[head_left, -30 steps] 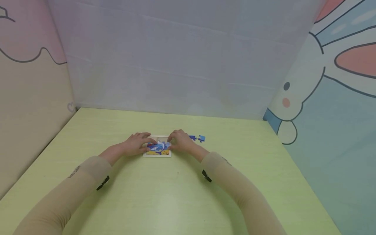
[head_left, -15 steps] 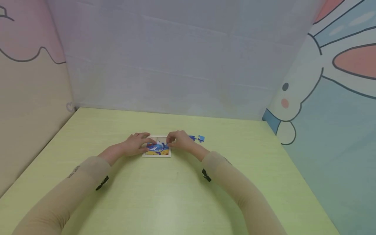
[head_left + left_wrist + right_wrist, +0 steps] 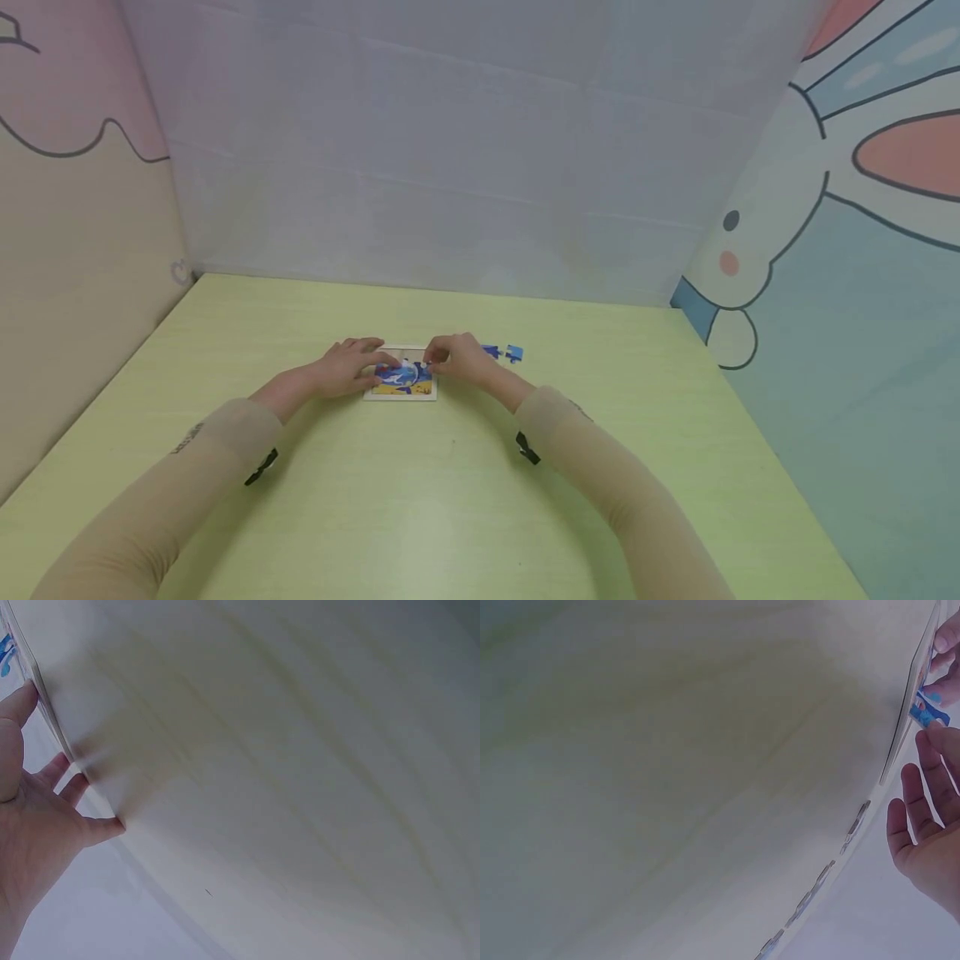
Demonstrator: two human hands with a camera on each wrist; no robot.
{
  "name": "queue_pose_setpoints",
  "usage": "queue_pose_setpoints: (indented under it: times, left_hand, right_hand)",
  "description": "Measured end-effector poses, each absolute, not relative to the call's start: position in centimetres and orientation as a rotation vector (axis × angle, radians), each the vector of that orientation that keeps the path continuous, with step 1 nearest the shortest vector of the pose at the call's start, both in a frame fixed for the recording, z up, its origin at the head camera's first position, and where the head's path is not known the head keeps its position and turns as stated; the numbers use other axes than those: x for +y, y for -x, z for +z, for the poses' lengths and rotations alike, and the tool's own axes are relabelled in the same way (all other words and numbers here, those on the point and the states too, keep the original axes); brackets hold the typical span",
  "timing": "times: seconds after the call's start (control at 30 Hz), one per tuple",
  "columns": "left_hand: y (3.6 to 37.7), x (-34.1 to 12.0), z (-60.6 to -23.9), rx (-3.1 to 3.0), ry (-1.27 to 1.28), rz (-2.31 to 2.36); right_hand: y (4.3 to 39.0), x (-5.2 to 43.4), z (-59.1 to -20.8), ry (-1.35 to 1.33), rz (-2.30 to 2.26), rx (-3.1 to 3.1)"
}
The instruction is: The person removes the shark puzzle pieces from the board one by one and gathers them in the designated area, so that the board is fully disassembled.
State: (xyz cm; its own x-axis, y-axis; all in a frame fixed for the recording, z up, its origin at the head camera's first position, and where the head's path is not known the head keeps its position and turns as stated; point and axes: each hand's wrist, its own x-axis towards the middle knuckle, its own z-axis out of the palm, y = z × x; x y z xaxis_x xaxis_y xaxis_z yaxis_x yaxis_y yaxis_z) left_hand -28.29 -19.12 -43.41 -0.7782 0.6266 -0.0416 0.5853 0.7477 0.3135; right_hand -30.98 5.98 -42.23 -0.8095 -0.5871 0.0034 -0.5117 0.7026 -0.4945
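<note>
A jigsaw puzzle [image 3: 405, 388] with blue and yellow printing lies in a shallow white-rimmed tray [image 3: 401, 398] on the table. My left hand [image 3: 347, 368] rests at the tray's left side, fingers spread and its thumb on the rim in the left wrist view. A blue puzzle piece [image 3: 930, 716] is pinched between the thumb and index finger of my right hand [image 3: 934, 799]; it stands tilted at the tray's right part. In the head view the right hand [image 3: 463, 358] mostly hides that piece. Bare tray bottom shows along the puzzle's far side.
Loose blue puzzle pieces [image 3: 514, 353] lie on the table just right of my right hand. Several pieces [image 3: 810, 892] line up flat beside the tray in the right wrist view. A pale curtain [image 3: 450, 167] stands behind the table's far edge.
My right fingertips have moved slightly up and left over the tray's right part, from beside the puzzle's right edge. The left hand has stayed in place.
</note>
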Motion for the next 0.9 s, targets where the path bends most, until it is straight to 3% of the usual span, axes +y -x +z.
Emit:
queue_pose_setpoints:
  times: [0.3,0.67,0.9]
  left_hand:
    - [28.38,-19.00,-43.62,2.818,-0.988,0.426]
    - [28.44,-18.96,-43.95,2.847,-0.982,0.438]
    - [28.28,-18.24,-43.73,2.881,-1.338,0.463]
  right_hand:
    - [31.14,5.80,-42.33,0.749,-0.774,2.729]
    - [31.57,5.55,-42.64,0.761,-0.737,2.735]
    - [31.58,5.70,-42.62,0.788,-0.749,2.737]
